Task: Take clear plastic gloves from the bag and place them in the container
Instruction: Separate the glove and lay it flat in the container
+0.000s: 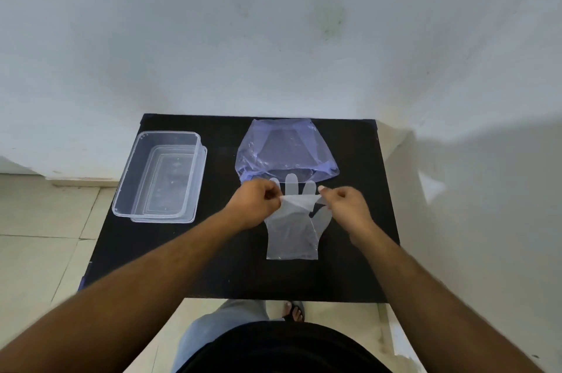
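A clear plastic glove (pixel 292 235) lies flat on the black table (pixel 213 263), its cuff toward me. Over its middle, my left hand (pixel 255 205) and my right hand (pixel 346 205) each pinch one end of a thin fold of clear glove plastic (pixel 299 200) stretched between them. Whether that fold belongs to the flat glove or to a second one, I cannot tell. Glove fingers (pixel 291 182) poke out just beyond my hands. Behind them sits the bluish translucent bag (pixel 286 147). The clear rectangular container (pixel 161 172) stands at the table's left, with nothing in it.
A clear lid (pixel 188 214) lies under the container, showing at its right and near edges. The table backs onto a white wall (pixel 273 38). Tiled floor (pixel 39 235) lies to the left, and my legs and a sandalled foot (pixel 293 310) stand below the near edge.
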